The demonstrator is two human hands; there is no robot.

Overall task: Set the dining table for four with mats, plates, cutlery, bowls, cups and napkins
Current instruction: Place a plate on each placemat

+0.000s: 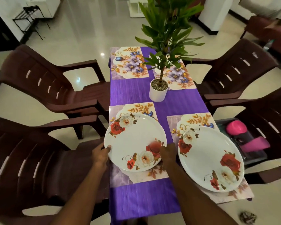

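1. Holding near-left rose plate (135,142) by both edges: left hand (101,154) with thumb over the left rim and fingers curled under, right hand (168,154) against the right rim, fingers blurred, exact hold not readable. Plate over near-left floral mat (136,177); cannot tell whether resting flat or just above.
2. Risk at this plate: left rim overhanging the table edge toward the brown chair (39,159). Letting go early or off-centre could tip it off the mat's side.
3. Near-right rose plate (209,158) lying on its own mat (243,192), close beside the right forearm. Sideways elbow swing could shove it toward the right edge.
4. Purple cloth (144,195) hanging over the near end; snagging it would drag mats and plates together.
5. Dark tray (256,156) on the right chair seat, holding a pink bowl (236,128) and pink cloth-like items. Reaching across for it passes over the right plate.
6. Potted plant (158,91) mid-table, tall and top-heavy, pot touching the far-right mat (178,75). Leaning past it toward the far-left mat (130,62), both far mats bare, risks knocking it over.
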